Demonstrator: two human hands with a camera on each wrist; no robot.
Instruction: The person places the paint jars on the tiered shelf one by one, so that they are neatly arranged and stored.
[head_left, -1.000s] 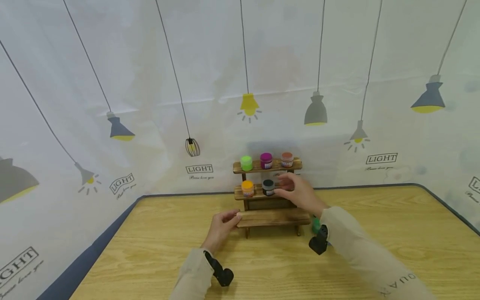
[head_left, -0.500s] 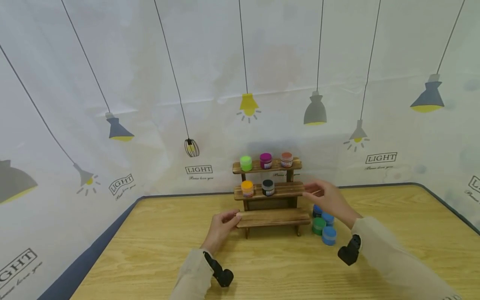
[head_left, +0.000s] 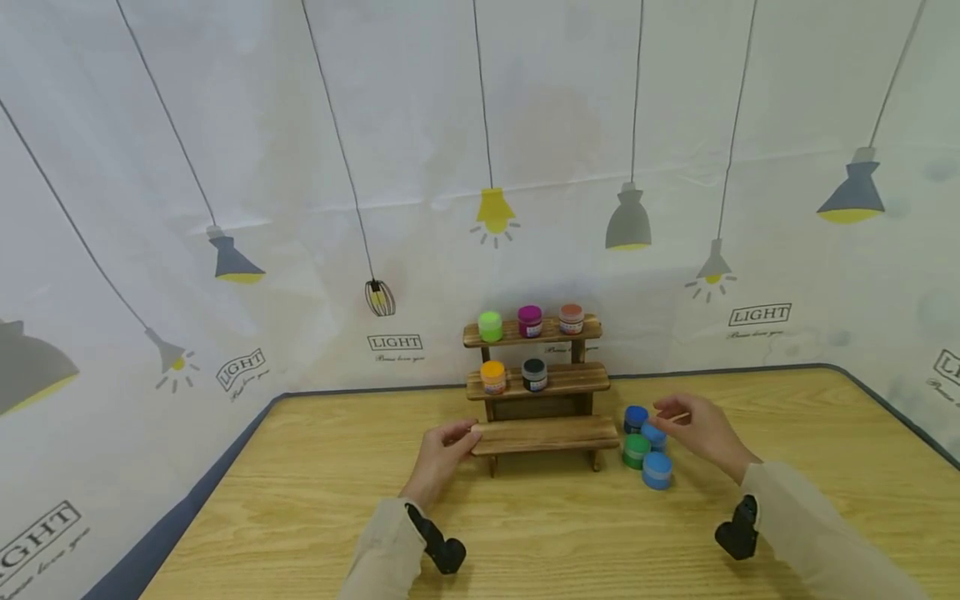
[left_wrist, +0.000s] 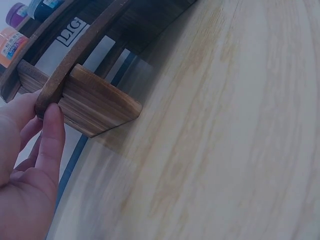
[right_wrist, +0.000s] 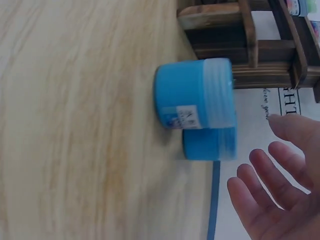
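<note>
A three-tier wooden stand (head_left: 543, 434) is at the table's back. My left hand (head_left: 437, 460) pinches the left end of its lowest board between thumb and fingers, as the left wrist view also shows. Lime (head_left: 491, 327), magenta (head_left: 529, 321) and brown-orange (head_left: 572, 319) paint jars line the top board. An orange jar (head_left: 493, 377) and a black jar (head_left: 535, 375) stand on the middle one. My right hand (head_left: 701, 429) hovers beside a cluster on the table: a dark blue jar (head_left: 636, 419), a green jar (head_left: 637, 452) and two light blue jars (head_left: 657, 472). Its fingers hold nothing.
The wooden table (head_left: 555, 533) ends at a dark edge in front of a wall sheet (head_left: 427, 233) printed with hanging lamps. Each wrist carries a black camera, seen on the left sleeve (head_left: 386, 546) and the right sleeve (head_left: 817, 525).
From beside the black jar on the middle board, my right hand has moved right and down toward the jars on the table, uncovering them. My left hand keeps its hold on the stand.
</note>
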